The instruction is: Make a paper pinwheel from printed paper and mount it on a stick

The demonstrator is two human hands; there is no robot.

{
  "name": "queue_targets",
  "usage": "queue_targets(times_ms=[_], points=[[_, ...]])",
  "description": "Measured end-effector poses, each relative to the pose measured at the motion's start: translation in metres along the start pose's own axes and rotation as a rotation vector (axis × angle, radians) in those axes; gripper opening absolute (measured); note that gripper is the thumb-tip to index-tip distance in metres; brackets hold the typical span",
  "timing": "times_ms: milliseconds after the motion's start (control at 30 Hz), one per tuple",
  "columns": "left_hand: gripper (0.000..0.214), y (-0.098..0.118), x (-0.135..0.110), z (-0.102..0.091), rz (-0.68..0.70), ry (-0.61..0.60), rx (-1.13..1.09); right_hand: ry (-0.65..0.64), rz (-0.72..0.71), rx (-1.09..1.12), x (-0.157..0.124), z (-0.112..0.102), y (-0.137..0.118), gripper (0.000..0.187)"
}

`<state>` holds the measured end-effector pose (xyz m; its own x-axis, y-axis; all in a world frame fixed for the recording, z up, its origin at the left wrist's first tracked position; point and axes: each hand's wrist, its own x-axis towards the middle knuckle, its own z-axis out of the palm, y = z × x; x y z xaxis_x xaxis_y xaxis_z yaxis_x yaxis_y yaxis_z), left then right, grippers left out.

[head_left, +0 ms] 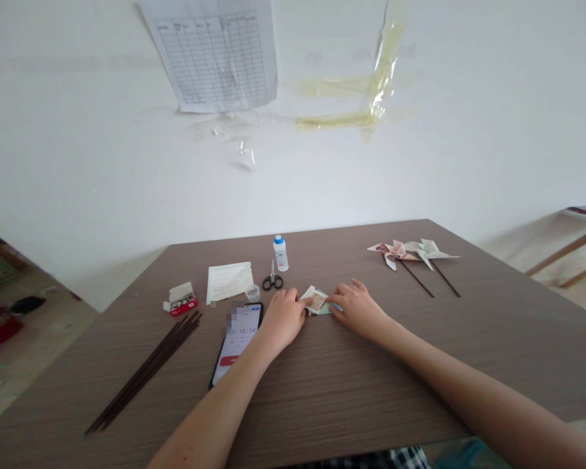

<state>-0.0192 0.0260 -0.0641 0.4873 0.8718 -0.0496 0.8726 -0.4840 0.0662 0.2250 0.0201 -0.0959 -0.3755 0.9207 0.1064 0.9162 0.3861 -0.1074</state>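
Note:
A small folded piece of printed paper (317,300) lies on the table in front of me, its creased edges meeting near the middle. My left hand (287,314) holds it by the left edge, fingers curled and the index fingertip on the paper. On the opposite side my right hand (357,309) grips the right edge with bent fingers. Just beyond my left hand lie black-handled scissors (272,282), and a white glue bottle (280,254) with a blue cap stands behind them. Parts of the paper are hidden under my fingertips.
Two paper pinwheels (395,253) on dark sticks lie at the back right. On the left are several brown sticks (146,371), an open box of pins (181,301), paper sheets (229,281), a small clear cup (252,293) and a phone (237,339) showing a timer. A wall rises behind.

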Motion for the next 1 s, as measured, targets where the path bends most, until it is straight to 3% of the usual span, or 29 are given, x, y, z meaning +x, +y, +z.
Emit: queue_targets(times_ms=[1000], points=[[0.047,-0.0006,0.0039,0.0043,-0.01,0.013,-0.028,-0.01,0.026,0.034,0.0002,-0.0007,-0.0015,0.038]])
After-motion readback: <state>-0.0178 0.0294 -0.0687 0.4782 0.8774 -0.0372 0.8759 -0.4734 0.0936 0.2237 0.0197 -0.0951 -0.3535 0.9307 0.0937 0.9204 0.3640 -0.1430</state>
